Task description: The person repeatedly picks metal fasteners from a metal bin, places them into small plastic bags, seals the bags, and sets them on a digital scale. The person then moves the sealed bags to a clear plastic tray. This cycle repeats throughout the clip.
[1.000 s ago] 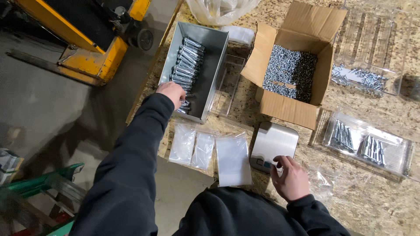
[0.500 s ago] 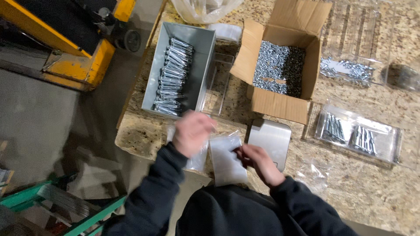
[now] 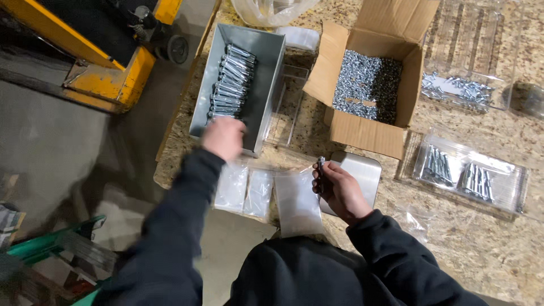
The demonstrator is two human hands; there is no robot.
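Note:
My left hand (image 3: pixel 224 137) is blurred at the near end of a grey metal bin (image 3: pixel 271 68) that holds several long silver bolts (image 3: pixel 229 85). Whether it holds anything cannot be made out. My right hand (image 3: pixel 339 191) grips a dark bolt (image 3: pixel 321 168) upright, just left of a small silver metal plate (image 3: pixel 362 170). Three clear plastic bags (image 3: pixel 297 204) lie flat on the chipboard table (image 3: pixel 453 243) between my two arms.
An open cardboard box (image 3: pixel 362 133) of small silver screws stands behind the plate. Clear plastic trays with bolts lie at the right (image 3: pixel 470 178) and back right (image 3: pixel 459 88). A yellow pallet truck (image 3: pixel 102 73) stands on the floor to the left, past the table's edge.
My left hand went from the bin down to the bags and is now back at the bin's near end. My right hand rose from the plate's edge and now holds a bolt.

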